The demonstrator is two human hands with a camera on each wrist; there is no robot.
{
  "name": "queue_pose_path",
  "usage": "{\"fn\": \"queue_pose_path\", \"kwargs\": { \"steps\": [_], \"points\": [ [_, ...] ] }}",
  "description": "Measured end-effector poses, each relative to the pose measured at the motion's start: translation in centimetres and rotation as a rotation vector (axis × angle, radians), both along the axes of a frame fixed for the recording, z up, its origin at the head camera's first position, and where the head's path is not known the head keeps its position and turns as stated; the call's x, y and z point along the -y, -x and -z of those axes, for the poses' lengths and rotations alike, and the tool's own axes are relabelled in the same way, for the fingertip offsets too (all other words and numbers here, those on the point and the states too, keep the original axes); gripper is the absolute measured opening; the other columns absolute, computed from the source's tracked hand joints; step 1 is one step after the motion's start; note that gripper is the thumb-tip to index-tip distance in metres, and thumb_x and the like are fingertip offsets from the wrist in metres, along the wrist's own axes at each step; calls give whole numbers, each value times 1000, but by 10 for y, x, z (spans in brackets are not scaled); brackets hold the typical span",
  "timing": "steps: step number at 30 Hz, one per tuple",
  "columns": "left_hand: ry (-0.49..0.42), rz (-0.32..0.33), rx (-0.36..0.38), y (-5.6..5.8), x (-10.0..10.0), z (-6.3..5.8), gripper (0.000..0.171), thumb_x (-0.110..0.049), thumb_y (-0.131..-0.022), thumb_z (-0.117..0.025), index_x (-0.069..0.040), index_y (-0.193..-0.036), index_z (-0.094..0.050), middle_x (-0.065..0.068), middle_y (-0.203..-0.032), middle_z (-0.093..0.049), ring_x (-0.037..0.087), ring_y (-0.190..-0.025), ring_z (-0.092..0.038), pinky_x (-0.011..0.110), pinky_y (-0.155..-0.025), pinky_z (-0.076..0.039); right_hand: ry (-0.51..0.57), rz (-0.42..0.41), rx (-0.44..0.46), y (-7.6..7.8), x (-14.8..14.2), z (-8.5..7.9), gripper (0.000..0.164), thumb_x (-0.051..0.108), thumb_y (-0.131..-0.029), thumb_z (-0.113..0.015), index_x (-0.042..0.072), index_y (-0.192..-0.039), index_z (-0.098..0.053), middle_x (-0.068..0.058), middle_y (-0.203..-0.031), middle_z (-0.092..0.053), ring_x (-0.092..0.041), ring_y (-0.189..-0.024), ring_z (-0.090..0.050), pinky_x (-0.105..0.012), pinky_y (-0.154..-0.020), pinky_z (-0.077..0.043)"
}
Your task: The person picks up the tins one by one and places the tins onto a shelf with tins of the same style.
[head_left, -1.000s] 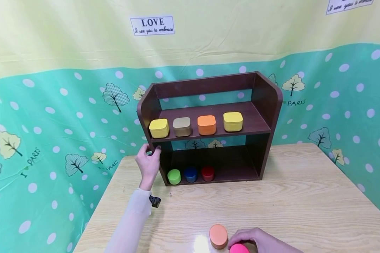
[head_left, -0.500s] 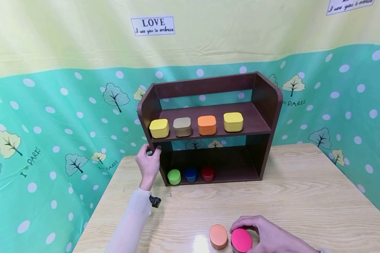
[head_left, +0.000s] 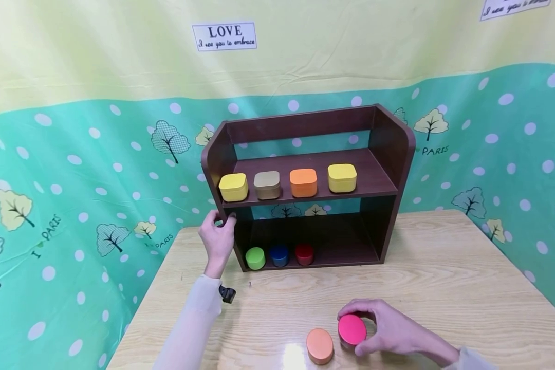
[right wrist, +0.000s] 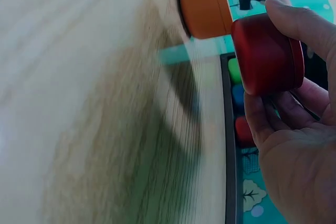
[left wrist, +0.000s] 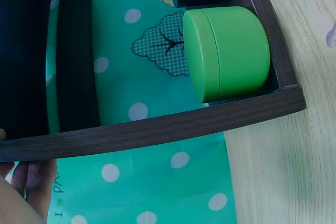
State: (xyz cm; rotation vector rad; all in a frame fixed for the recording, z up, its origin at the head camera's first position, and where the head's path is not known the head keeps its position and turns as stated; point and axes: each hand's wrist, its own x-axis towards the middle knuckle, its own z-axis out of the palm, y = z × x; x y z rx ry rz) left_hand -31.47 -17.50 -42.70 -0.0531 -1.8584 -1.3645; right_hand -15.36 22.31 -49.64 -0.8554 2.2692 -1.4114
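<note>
My left hand (head_left: 218, 239) grips the left side panel of a dark brown two-tier shelf (head_left: 392, 154). In the left wrist view the fingers (left wrist: 39, 187) show behind that panel's edge (left wrist: 157, 128). My right hand (head_left: 390, 326) holds a round pink-red tin (head_left: 352, 329) between thumb and fingers. The right wrist view shows this tin (right wrist: 265, 56) raised off the tabletop. Beside it a peach-orange round tin (head_left: 320, 347) stands on the table. Along the lower tier's front sit round green (head_left: 255, 258), blue (head_left: 279, 255) and red (head_left: 304, 254) tins, left to right.
On the upper tier stand rounded-square boxes: yellow (head_left: 234, 187), grey-brown (head_left: 267, 185), orange (head_left: 303, 183) and another yellow box (head_left: 342, 178). The wooden table (head_left: 453, 288) lies before the shelf. A patterned cloth (head_left: 120, 169) hangs behind.
My right hand has moved forward, away from the near edge, carrying the pink-red tin past the peach-orange one. The left hand keeps its grip on the shelf.
</note>
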Motion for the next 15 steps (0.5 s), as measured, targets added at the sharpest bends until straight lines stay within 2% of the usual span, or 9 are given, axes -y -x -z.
{"fn": "queue_pose_path", "kwargs": {
  "steps": [3,7,12,15],
  "points": [
    [-1,-3,-2,0,0,0,8,-2,-92,-78,4,-92,-72,25,-89,-74,30,-82,-68,9,-69,-49,0,13,-46,5,-2,2,55,20,-82,-91,16,-134,-73,3,-130,-76,1,-117,-62,-22,-102,-52],
    [-4,-5,-7,1,0,0,7,-2,-92,-78,3,-92,-73,24,-89,-75,21,-81,-66,10,-69,-49,-30,41,-89,12,-3,3,56,23,-82,-92,17,-134,-72,1,-130,-76,2,-117,-62,-22,-102,-53],
    [-3,-13,-18,2,-1,1,7,-2,-91,-79,3,-92,-74,23,-88,-76,10,-79,-63,9,-69,-50,-67,82,-90,22,-4,5,57,25,-82,-93,17,-135,-72,-3,-131,-75,2,-117,-60,-22,-100,-53],
    [-2,-16,-17,3,0,1,7,-1,-90,-78,3,-92,-73,23,-88,-75,8,-79,-63,9,-69,-50,-94,108,-89,29,-3,7,57,27,-81,-93,18,-134,-73,-3,-132,-75,2,-117,-59,-22,-99,-52]
  ]
}}
